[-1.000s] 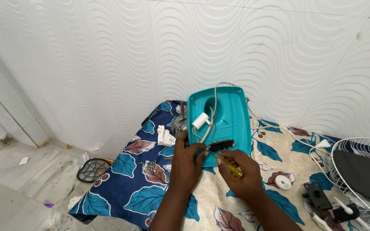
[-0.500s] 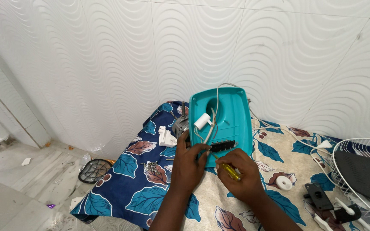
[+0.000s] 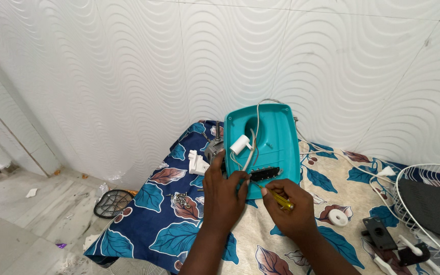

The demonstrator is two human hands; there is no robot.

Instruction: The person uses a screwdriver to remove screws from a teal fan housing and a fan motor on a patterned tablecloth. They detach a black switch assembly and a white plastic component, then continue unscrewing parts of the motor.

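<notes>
Gripping yellow screwdriver [image 3: 281, 199] in right hand [image 3: 287, 210] | left hand [image 3: 223, 196] clasps teal housing [image 3: 263, 145] | screws [image 3: 182, 200], fan grille [image 3: 429, 203] nearby

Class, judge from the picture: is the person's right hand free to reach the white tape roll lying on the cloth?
Probably yes: the white tape roll lies uncovered on the cloth just beside the right hand, with nothing between them, though that hand grips a yellow screwdriver.

Single head view: looks down and forward, close over hands [image 3: 255, 201], facing white wall [image 3: 128, 76].
</notes>
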